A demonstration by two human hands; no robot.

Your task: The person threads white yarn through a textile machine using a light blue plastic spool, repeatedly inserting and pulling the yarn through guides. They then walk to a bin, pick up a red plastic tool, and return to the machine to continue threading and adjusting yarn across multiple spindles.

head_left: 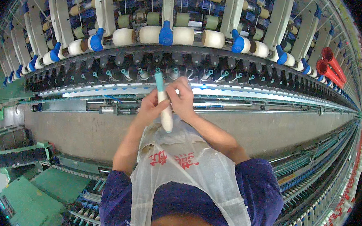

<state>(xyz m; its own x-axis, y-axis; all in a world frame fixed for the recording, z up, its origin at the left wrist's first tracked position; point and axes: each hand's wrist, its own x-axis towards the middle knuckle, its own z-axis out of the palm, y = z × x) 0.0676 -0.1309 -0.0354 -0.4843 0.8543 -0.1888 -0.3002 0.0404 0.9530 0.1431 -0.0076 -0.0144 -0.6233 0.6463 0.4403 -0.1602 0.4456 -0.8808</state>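
Holding a slender teal-ended bobbin of white yarn [161, 95] across its middle, my left hand [152, 106] is closed, thumb over the near face and fingers wrapped behind. Taking the bobbin as the centre of a dial, this hand sits at 8 o'clock. My right hand [182, 97], at 3 o'clock, is curled nearly closed just beside the yarn; whether it pinches a thread or only touches the bobbin, I cannot tell. The bobbin is tilted, its teal end towards 12 and its rounded white end towards 5, over my translucent whitish apron [202, 170].

Several faults are possible. A slack left grip could let the bobbin slip lengthwise; too hard a thumb could drag the wound layers loose. Swinging the teal end carelessly could knock the row of small teal tips [209, 74] behind it, since that end overlaps them in view; contact cannot be judged. The lower end, close to the loose apron, could snag if lowered.

Counted: one bobbin in hand; two hands; two red flared cones [333, 67], between 2 and 3 o'clock. Along the upper row, three blue plastic caps [166, 34] stand at 10, 12 and between 1 and 2, with four thick white cylindrical rollers [183, 36] between the outer pair. The teal tips shrink too small towards both ends to count.
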